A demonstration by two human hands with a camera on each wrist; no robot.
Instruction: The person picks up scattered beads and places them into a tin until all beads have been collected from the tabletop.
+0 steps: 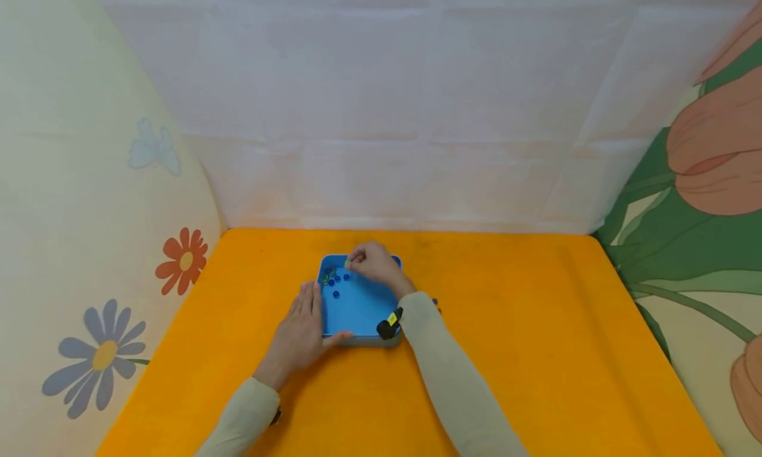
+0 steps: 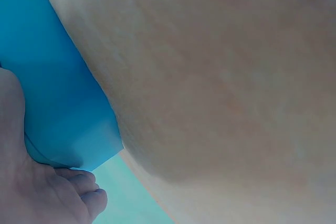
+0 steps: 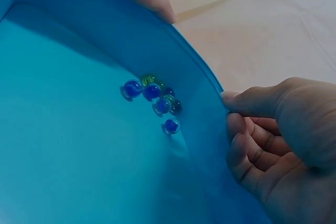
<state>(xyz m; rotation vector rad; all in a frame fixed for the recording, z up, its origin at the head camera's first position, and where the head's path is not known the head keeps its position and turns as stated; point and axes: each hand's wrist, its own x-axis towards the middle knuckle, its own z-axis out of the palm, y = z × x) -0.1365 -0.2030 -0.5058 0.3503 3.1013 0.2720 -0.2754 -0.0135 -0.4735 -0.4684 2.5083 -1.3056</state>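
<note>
A blue box (image 1: 363, 308) with an open top holds several glass marbles (image 3: 152, 92), blue and green, gathered by its wall. My left hand (image 1: 302, 331) lies against the box's left side with straight fingers, its thumb along the front edge. In the left wrist view the palm fills much of the picture beside the blue wall (image 2: 63, 77). Over the back part of the box, my right hand (image 1: 375, 264) pinches a small greenish marble (image 1: 348, 264) between thumb and fingertips. The right wrist view shows the right hand's fingertips at the rim, the marble hidden there.
A couple of dark blue marbles (image 1: 435, 301) lie just right of the box, partly behind the right sleeve (image 1: 440, 358). An orange cloth (image 1: 536, 338) covers the table. A white sheet (image 1: 387, 113) hangs behind, with flower-print cloths on both sides.
</note>
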